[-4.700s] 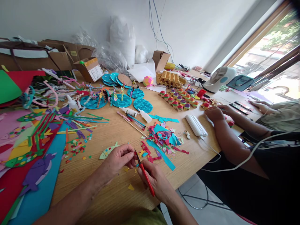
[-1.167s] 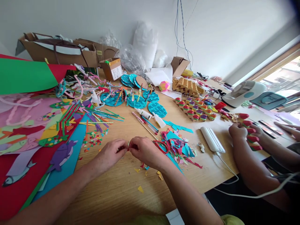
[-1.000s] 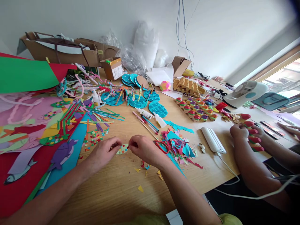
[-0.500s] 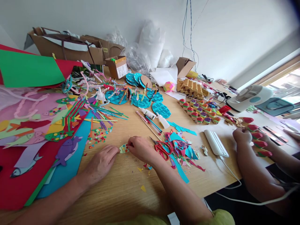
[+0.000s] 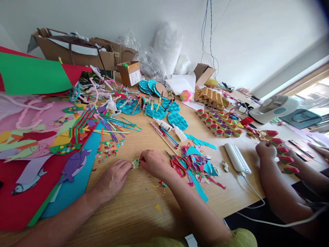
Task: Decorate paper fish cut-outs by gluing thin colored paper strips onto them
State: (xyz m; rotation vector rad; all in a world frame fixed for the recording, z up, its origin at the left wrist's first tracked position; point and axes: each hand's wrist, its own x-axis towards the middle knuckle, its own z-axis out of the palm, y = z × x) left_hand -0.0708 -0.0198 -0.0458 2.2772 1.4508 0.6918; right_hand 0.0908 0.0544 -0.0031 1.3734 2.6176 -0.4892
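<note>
While both hands (image 5: 113, 176) (image 5: 153, 163) pinch a paper fish (image 5: 135, 163), red scissors (image 5: 178, 164) and scraps (image 5: 199, 164) lie just right.

The right hand (image 5: 152, 162) and left hand (image 5: 113, 176) hide most of the paper fish (image 5: 136, 163).

The scene is being viewed by a single head-worn camera, being aimed forward and down from close above the near edge of the desk (image 5: 133, 206), the cluttered top being taken in as far as the white wall (image 5: 239, 37) behind.
</note>
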